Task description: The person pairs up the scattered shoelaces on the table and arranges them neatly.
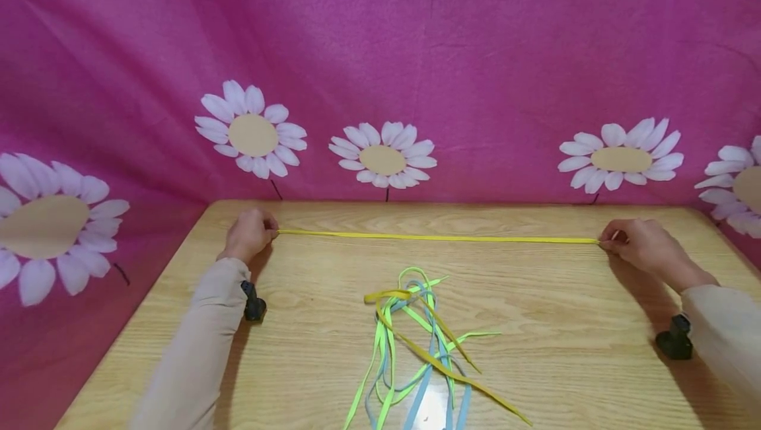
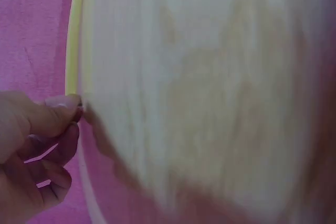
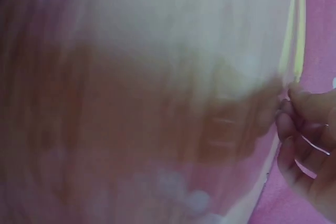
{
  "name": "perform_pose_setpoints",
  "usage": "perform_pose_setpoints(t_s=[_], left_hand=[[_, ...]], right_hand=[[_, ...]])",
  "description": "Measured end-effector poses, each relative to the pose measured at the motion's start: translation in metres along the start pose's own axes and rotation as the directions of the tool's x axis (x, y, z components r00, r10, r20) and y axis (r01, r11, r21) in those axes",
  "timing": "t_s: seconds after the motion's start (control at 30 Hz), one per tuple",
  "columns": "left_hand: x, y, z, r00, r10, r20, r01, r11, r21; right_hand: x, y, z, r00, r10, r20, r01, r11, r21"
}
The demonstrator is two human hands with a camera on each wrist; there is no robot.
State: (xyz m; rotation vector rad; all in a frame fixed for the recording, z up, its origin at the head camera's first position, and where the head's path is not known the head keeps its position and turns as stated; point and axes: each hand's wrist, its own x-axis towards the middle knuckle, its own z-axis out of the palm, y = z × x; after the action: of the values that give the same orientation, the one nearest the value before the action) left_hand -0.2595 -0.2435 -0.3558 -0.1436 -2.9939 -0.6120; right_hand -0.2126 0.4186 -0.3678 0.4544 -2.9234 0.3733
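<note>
In the head view, a long, flat, bright yellow lace (image 1: 440, 238) is stretched nearly straight from side to side near the far edge of a rectangular table with a light wood-grain top (image 1: 297, 364). The person's left hand (image 1: 246, 235) pinches one end of it, and the right hand (image 1: 645, 248) pinches the other. Both arms wear pale beige sleeves (image 1: 196, 337), and a small black device (image 1: 254, 303) sits at the left wrist, with a matching black device (image 1: 674, 339) at the right. Nearer the person, between the forearms and apart from the stretched lace, lies a loose tangle of neon green laces (image 1: 484, 334), grey-blue laces (image 1: 419, 395) and a darker mustard-yellow lace (image 1: 442, 367), the mustard one crossing over the others. Behind the table hangs a magenta cloth (image 1: 475, 53) printed with large white daisies (image 1: 383, 160).

In the left wrist view, the thumb and forefinger grasp the bright yellow lace at its end, while the other fingers curl beneath. The lace runs upward from the fingertips; the tabletop beside it is blurred.

In the right wrist view, the thumb and forefinger grasp the opposite end, the other fingers bent. A pale yellow streak runs beside the lace over the blurred, shadowed tabletop. Whether the lace touches the wood cannot be told.
</note>
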Motion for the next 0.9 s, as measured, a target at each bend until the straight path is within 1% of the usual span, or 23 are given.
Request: perform_pose_setpoints(t_s=[0.1, 0.2, 0.3, 0.43, 0.53, 0.63, 0.73, 0.77, 0.83, 0.9], left_hand=[[0.0, 0.0, 0.002, 0.999, -0.052, -0.016, 0.052, 0.998, -0.022], [0.0, 0.0, 0.002, 0.998, -0.061, -0.029, 0.06, 0.997, -0.039], [0.0, -0.001, 0.001, 0.998, -0.049, -0.031, 0.048, 0.998, -0.032], [0.0, -0.004, 0.002, 0.999, -0.027, -0.02, 0.026, 0.999, -0.023], [0.0, -0.005, 0.002, 1.0, 0.003, -0.018, -0.003, 1.0, -0.02], [0.001, -0.006, 0.002, 0.999, 0.024, -0.024, -0.025, 1.0, -0.009], [0.0, -0.007, 0.002, 0.999, 0.023, -0.033, -0.023, 1.0, -0.008], [0.0, -0.007, 0.003, 0.999, 0.023, -0.036, -0.024, 1.0, -0.013], [0.0, -0.008, 0.005, 0.998, 0.045, -0.036, -0.046, 0.998, -0.044], [0.0, -0.009, 0.007, 0.997, 0.077, -0.016, -0.078, 0.993, -0.085]], right_hand=[[-0.001, 0.002, 0.003, 1.0, 0.022, 0.0, -0.022, 1.0, 0.001], [-0.001, 0.004, 0.003, 0.999, 0.04, 0.003, -0.04, 0.999, -0.001], [-0.001, 0.005, 0.002, 0.999, 0.036, 0.009, -0.036, 0.999, -0.006], [0.002, 0.009, 0.0, 1.0, -0.01, 0.016, 0.01, 1.0, -0.023], [0.004, 0.013, -0.002, 0.999, -0.035, 0.02, 0.036, 0.998, -0.045], [0.005, 0.016, -0.004, 0.999, -0.036, 0.023, 0.037, 0.998, -0.058], [0.004, 0.018, -0.002, 0.999, -0.036, 0.021, 0.037, 0.997, -0.063], [0.004, 0.019, -0.002, 0.999, -0.039, 0.015, 0.04, 0.997, -0.063], [0.004, 0.019, 0.0, 0.999, -0.053, 0.001, 0.053, 0.997, -0.064], [0.003, 0.019, 0.002, 0.998, -0.068, -0.009, 0.067, 0.996, -0.064]])
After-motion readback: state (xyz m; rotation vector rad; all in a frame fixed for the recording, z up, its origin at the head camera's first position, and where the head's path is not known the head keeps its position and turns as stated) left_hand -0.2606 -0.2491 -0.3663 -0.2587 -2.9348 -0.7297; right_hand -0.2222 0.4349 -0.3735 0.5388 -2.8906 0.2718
